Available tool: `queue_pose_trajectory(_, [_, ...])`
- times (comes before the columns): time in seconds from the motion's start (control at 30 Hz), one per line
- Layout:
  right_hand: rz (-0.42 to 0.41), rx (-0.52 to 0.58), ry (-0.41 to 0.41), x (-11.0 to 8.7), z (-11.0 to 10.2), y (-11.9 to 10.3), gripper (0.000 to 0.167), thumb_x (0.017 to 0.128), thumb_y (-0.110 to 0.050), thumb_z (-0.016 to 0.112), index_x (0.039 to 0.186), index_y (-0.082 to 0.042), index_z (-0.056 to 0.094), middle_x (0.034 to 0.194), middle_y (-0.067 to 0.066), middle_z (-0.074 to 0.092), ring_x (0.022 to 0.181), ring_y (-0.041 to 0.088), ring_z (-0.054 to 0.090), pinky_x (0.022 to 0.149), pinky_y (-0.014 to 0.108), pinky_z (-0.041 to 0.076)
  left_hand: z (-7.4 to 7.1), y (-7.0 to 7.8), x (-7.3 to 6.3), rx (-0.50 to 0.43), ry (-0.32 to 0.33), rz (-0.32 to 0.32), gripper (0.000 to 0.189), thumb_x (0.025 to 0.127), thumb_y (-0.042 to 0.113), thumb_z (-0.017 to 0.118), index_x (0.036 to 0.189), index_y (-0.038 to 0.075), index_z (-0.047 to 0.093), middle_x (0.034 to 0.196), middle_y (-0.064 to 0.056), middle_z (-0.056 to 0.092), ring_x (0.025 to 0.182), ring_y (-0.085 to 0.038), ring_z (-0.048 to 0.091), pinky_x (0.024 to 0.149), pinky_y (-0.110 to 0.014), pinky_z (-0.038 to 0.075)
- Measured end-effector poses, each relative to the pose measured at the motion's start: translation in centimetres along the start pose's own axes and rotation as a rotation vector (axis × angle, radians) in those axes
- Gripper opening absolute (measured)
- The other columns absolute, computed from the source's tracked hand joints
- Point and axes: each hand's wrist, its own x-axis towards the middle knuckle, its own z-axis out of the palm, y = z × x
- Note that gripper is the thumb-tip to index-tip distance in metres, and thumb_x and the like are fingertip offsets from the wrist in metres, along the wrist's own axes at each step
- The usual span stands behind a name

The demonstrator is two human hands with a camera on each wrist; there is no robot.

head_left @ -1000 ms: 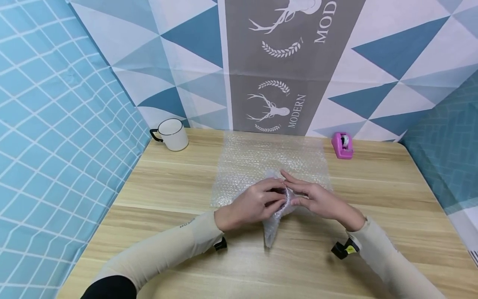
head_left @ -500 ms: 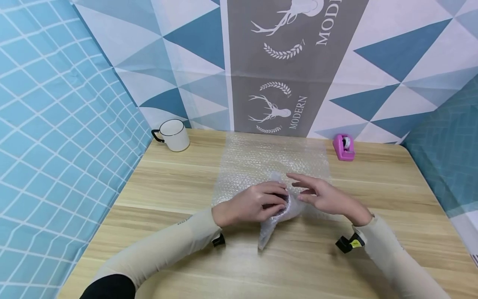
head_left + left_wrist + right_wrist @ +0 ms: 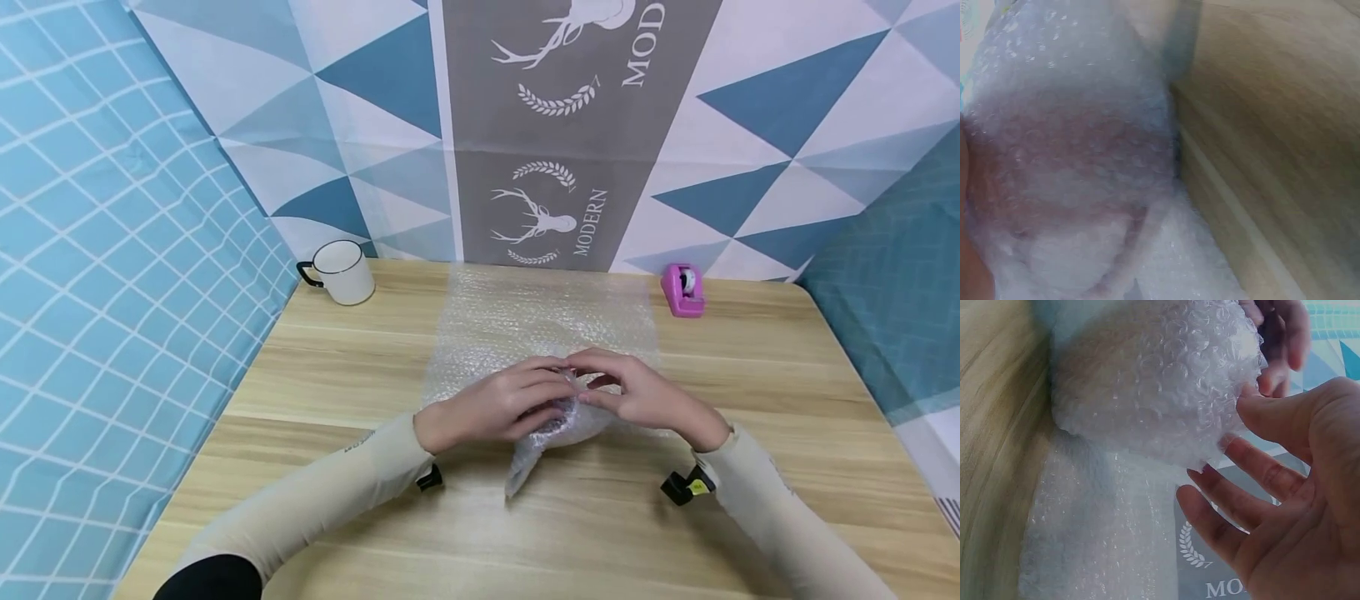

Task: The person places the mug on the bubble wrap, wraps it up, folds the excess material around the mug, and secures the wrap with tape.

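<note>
A bundle of bubble wrap (image 3: pixel 581 427) stands at the middle of the table, on the near part of a flat bubble wrap sheet (image 3: pixel 517 312). A pointed corner of wrap hangs toward the near left. My left hand (image 3: pixel 491 407) holds the bundle's upper left side, fingers bent over its top edge. From the right, my right hand (image 3: pixel 637 392) pinches the upper edge of the wrap (image 3: pixel 1160 381) between thumb and fingertips; the other fingers curve loosely below. In the left wrist view a blurred curved line shows through the wrap (image 3: pixel 1072 150); what lies inside cannot be made out.
A white mug (image 3: pixel 343 273) with a black rim and handle stands at the back left. At the back right is a pink tape dispenser (image 3: pixel 683 291). Patterned cloths rise behind the wooden table (image 3: pixel 360 350) and on both sides.
My right hand first drew away from the wrap to the right, then came back to its upper edge. My left fingers have spread further over the bundle, which has tilted slightly.
</note>
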Motion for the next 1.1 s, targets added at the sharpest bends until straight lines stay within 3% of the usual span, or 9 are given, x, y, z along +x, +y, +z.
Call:
queue_pose_trajectory(0.2, [-0.014, -0.084, 0.069, -0.1, 0.0, -0.4, 0.052, 0.091, -0.004, 0.077, 0.14, -0.005, 0.06, 0.141, 0.014, 0.06, 0.126, 0.032, 0.06, 0.092, 0.047, 0.06, 0.4, 0.1, -0.4, 0.13, 0.085, -0.013, 0.036, 0.099, 0.008, 0.052, 0.131, -0.003, 0.062, 0.132, -0.013, 0.068, 0.129, -0.033, 0.06, 0.121, -0.039, 0.039])
queue_pose_trajectory(0.27, [-0.038, -0.115, 0.115, -0.2, 0.1, -0.5, 0.051, 0.087, -0.003, 0.08, 0.134, -0.006, 0.063, 0.136, 0.013, 0.062, 0.12, 0.03, 0.062, 0.088, 0.042, 0.062, 0.6, 0.1, -0.5, 0.103, 0.096, -0.028, 0.042, 0.095, 0.006, 0.044, 0.133, -0.004, 0.058, 0.132, -0.014, 0.066, 0.13, -0.033, 0.058, 0.121, -0.039, 0.039])
queue_pose_trajectory(0.37, [-0.076, -0.129, 0.168, -0.3, 0.2, -0.8, 0.039, 0.084, -0.001, 0.082, 0.119, -0.01, 0.07, 0.117, 0.006, 0.068, 0.101, 0.019, 0.064, 0.077, 0.031, 0.061, 0.7, 0.2, -0.5, -0.012, 0.104, -0.068, 0.051, 0.087, 0.003, 0.04, 0.137, -0.005, 0.05, 0.134, -0.018, 0.061, 0.132, -0.031, 0.055, 0.122, -0.041, 0.037])
queue_pose_trajectory(0.5, [-0.138, -0.087, 0.14, -0.3, 0.4, -1.4, 0.023, 0.088, 0.002, 0.077, 0.104, -0.014, 0.074, 0.098, -0.001, 0.071, 0.083, 0.008, 0.063, 0.069, 0.024, 0.057, 0.6, 0.5, -0.3, -0.123, 0.114, -0.125, 0.057, 0.081, 0.0, 0.043, 0.137, -0.006, 0.044, 0.133, -0.02, 0.058, 0.13, -0.031, 0.054, 0.121, -0.04, 0.038])
queue_pose_trajectory(0.63, [-0.178, -0.092, 0.099, -0.3, 0.9, -1.9, 0.02, 0.089, -0.001, 0.076, 0.105, -0.012, 0.077, 0.096, -0.002, 0.073, 0.081, 0.005, 0.063, 0.069, 0.025, 0.058, 0.5, 0.8, -0.2, -0.136, 0.113, -0.179, 0.061, 0.075, -0.007, 0.049, 0.136, -0.006, 0.043, 0.132, -0.02, 0.055, 0.126, -0.03, 0.055, 0.117, -0.036, 0.042])
queue_pose_trajectory(0.8, [-0.137, -0.11, 0.093, -0.3, 1.1, -2.1, 0.02, 0.089, -0.007, 0.079, 0.109, -0.01, 0.078, 0.096, -0.003, 0.072, 0.079, 0.004, 0.061, 0.066, 0.027, 0.058, 0.3, 1.2, -0.1, -0.161, 0.112, -0.29, 0.06, 0.073, -0.014, 0.054, 0.131, -0.004, 0.051, 0.13, -0.018, 0.053, 0.12, -0.026, 0.056, 0.108, -0.028, 0.05])
queue_pose_trajectory(1.0, [-0.08, -0.093, 0.056, -0.2, 1.1, -2.5, 0.024, 0.089, -0.014, 0.081, 0.112, -0.01, 0.078, 0.095, -0.005, 0.07, 0.08, 0.005, 0.062, 0.069, 0.026, 0.059, -0.3, 2.1, -0.1, -0.106, 0.087, -0.522, 0.049, 0.078, -0.008, 0.074, 0.124, 0.007, 0.063, 0.133, -0.016, 0.053, 0.128, -0.031, 0.048, 0.112, -0.047, 0.043])
queue_pose_trajectory(1.1, [-0.075, -0.103, 0.055, -0.1, 1.2, -2.6, 0.02, 0.088, -0.014, 0.081, 0.109, -0.012, 0.079, 0.094, -0.007, 0.069, 0.079, 0.004, 0.061, 0.068, 0.025, 0.058, -0.6, 2.4, -0.1, -0.064, 0.06, -0.59, 0.048, 0.079, -0.002, 0.079, 0.124, 0.007, 0.065, 0.135, -0.015, 0.055, 0.128, -0.031, 0.051, 0.112, -0.046, 0.045])
